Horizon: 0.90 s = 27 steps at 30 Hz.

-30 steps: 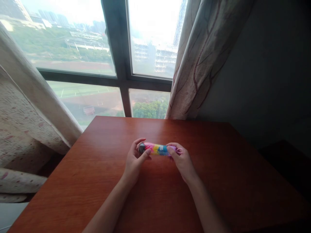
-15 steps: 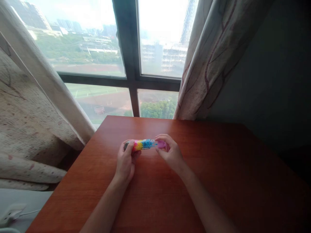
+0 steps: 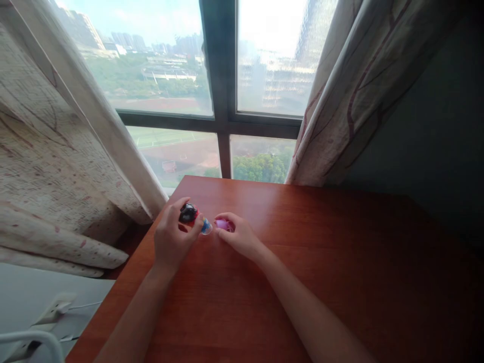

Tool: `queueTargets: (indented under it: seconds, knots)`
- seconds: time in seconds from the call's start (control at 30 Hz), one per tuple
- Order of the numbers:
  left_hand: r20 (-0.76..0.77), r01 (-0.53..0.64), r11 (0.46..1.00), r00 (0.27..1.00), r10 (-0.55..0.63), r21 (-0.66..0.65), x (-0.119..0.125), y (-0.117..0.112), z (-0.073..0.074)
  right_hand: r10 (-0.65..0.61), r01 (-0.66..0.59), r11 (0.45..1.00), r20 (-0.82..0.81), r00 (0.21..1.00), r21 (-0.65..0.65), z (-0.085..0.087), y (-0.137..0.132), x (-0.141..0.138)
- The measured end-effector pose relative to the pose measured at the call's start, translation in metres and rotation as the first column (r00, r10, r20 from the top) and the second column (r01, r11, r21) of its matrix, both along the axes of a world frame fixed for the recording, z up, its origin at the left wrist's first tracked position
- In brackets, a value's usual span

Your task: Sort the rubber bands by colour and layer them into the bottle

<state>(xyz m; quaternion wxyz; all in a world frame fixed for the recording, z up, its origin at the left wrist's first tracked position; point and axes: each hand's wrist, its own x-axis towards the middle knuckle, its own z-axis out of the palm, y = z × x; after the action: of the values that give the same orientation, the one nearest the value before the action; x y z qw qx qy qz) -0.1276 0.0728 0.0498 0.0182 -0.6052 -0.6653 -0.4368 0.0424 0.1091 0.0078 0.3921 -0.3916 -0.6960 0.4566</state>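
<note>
A small clear bottle point(image 3: 206, 227) with bright pink, yellow and blue colouring and a rounded black end point(image 3: 188, 214) is in my left hand point(image 3: 172, 236). My thumb and fingers close around it. It tilts, with the black end up toward the back left and the clear end down toward the right, close above the tabletop. My right hand point(image 3: 239, 235) pinches a pink-purple cap point(image 3: 223, 225) just right of the bottle's clear end. A narrow gap separates cap and bottle. My fingers hide part of both things.
The brown wooden table point(image 3: 242, 302) stretches under both hands, its left edge close to my left arm. A window point(image 3: 223, 116) and patterned curtains point(image 3: 336, 101) stand behind it. A wall socket point(image 3: 56, 308) with a white cable is at lower left.
The bottle has gone from lying level to tilted, and my left hand has moved left. My right hand, with the cap, has shifted left too. The view has turned slightly.
</note>
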Motion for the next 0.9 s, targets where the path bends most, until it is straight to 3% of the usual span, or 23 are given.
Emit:
queueTargets:
  seconds: [0.2, 0.33, 0.47, 0.57, 0.63, 0.73, 0.8, 0.83, 0.9]
  knots:
    - [-0.154, 0.063, 0.998, 0.986, -0.066, -0.024, -0.002, 0.000, 0.005, -0.174, 0.166, 0.982, 0.099, 0.980, 0.086, -0.003, 0.006, 0.003]
    - [-0.201, 0.087, 0.996, 0.975, -0.093, -0.036, 0.000, -0.003, 0.005, -0.178, 0.166, 0.982, 0.145, 0.973, 0.094, -0.007, 0.001, 0.007]
    - [-0.087, 0.096, 0.995, 0.991, -0.099, -0.042, 0.002, -0.003, 0.006, -0.125, 0.116, 0.990, 0.111, 0.986, 0.080, -0.005, -0.002, 0.005]
    - [0.185, 0.022, 1.000, 0.983, -0.019, -0.016, 0.001, 0.000, 0.008, -0.125, 0.116, 0.981, -0.050, 0.991, -0.156, -0.003, -0.002, 0.001]
    - [0.483, -0.040, 0.999, 0.874, 0.043, -0.018, -0.001, 0.002, 0.008, -0.130, 0.070, 0.940, -0.159, 0.979, -0.335, -0.001, -0.003, -0.003]
    - [0.826, -0.004, 0.998, 0.561, 0.057, -0.067, -0.004, 0.005, 0.004, -0.036, -0.107, 0.882, -0.292, 0.956, -0.459, 0.003, -0.010, -0.008]
    - [0.912, 0.015, 0.997, 0.406, 0.060, -0.072, -0.006, 0.006, -0.001, -0.002, -0.226, 0.831, -0.409, 0.913, -0.509, 0.006, -0.017, -0.012]
    - [0.929, 0.006, 0.998, 0.365, 0.058, -0.065, -0.007, 0.006, -0.003, 0.000, -0.261, 0.816, -0.451, 0.892, -0.516, 0.007, -0.021, -0.015]
    - [0.945, -0.013, 0.999, 0.323, 0.048, -0.047, -0.007, 0.006, -0.006, 0.006, -0.261, 0.837, -0.469, 0.883, -0.481, 0.008, -0.029, -0.020]
